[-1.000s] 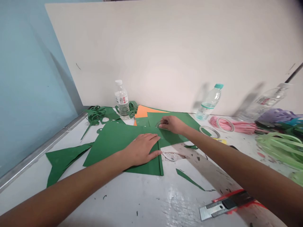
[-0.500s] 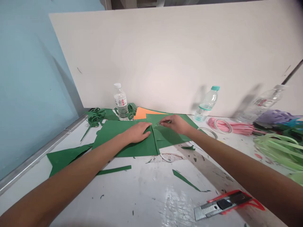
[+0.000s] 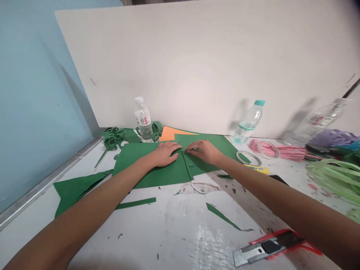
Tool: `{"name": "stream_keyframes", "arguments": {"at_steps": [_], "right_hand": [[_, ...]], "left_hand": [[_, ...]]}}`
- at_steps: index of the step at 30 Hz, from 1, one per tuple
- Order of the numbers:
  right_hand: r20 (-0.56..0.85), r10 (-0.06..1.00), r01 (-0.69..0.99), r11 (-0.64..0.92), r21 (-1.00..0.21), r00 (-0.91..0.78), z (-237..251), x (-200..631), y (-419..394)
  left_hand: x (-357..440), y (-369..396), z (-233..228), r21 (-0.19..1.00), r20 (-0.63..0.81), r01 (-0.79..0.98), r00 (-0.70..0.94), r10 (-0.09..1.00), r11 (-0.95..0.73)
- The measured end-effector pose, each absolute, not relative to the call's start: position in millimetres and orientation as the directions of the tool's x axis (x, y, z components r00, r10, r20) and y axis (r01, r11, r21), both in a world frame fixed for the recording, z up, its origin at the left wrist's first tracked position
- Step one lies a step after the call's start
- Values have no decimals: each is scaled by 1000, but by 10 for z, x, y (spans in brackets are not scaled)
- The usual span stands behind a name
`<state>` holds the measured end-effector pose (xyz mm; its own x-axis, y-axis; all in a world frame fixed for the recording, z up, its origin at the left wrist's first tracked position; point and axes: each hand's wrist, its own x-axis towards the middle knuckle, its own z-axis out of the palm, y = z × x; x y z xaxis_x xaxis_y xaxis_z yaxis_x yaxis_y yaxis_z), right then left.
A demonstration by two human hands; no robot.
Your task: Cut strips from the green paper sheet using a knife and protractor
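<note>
My left hand (image 3: 166, 153) lies flat on a green sheet (image 3: 131, 161), its fingers stretched toward the sheet's right edge. That edge overlaps a second green sheet (image 3: 222, 144), and a narrow green strip (image 3: 188, 167) runs along it. My right hand (image 3: 204, 152) rests over the second sheet with its fingers pinched together, close to the left fingertips. What the pinch holds is thin and small, and I cannot make it out. An orange sheet (image 3: 170, 132) sticks out behind the green ones.
A utility knife (image 3: 267, 247) lies at the front right. Water bottles (image 3: 144, 122) and a teal-capped bottle (image 3: 249, 122) stand at the back. Tape rings (image 3: 249, 158), pink strips (image 3: 292, 152) and light green strips (image 3: 329, 176) lie right; green offcuts (image 3: 223, 216) are scattered about.
My right hand has shifted slightly down toward the edge of the left sheet, and its fingertips have drawn closer to my left hand. The left hand stays on the sheet.
</note>
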<state>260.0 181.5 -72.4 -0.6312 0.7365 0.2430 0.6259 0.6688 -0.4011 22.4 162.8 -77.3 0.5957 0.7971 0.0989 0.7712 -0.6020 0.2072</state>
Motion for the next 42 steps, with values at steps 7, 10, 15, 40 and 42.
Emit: {"name": "stream_keyframes", "arguments": {"at_steps": [7, 10, 15, 40, 42], "right_hand": [[270, 713, 626, 699, -345, -648, -701, 2594, 1687], [263, 686, 607, 725, -326, -678, -696, 2615, 1615], [242, 654, 577, 751, -322, -717, -655, 2676, 1446], [190, 575, 486, 793, -366, -795, -470, 3049, 919], [228, 619, 529, 773, -350, -752, -453, 3078, 962]], "left_hand": [[218, 1618, -775, 198, 77, 781, 591, 803, -593], [222, 1616, -771, 193, 72, 784, 588, 805, -590], [237, 1593, -746, 185, 57, 792, 582, 811, -582], [381, 1410, -622, 178, -94, 854, 510, 855, -490], [370, 1434, -648, 181, -60, 854, 504, 862, -487]]}}
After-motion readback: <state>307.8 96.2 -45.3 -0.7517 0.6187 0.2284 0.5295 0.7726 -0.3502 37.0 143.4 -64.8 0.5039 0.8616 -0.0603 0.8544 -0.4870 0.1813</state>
